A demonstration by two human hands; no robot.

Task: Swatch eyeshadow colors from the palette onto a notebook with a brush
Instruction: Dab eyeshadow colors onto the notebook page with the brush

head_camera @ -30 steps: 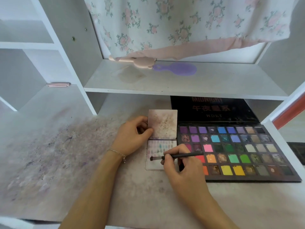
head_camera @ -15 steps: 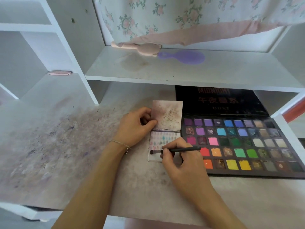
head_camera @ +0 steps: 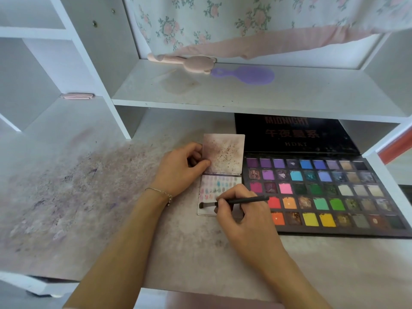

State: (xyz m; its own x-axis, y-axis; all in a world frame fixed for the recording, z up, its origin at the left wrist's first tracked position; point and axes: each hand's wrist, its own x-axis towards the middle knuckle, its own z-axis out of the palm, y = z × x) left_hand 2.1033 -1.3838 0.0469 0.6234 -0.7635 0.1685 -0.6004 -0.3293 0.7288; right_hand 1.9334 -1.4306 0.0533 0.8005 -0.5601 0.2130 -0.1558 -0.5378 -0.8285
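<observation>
Though speckled, notebook (head_camera: 219, 175) pastel-dotted

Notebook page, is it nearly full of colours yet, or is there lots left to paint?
Partly done. The notebook page already has rows of small pastel swatches across its upper part. Now the right hand grips the brush, its tip on the bare lower-left of the page, while the left hand holds the cover up. The palette shows far more colours than the page has swatches.

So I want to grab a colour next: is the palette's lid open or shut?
Open: the palette shows its colour pans, and its black lid stands back under the shelf.
</observation>
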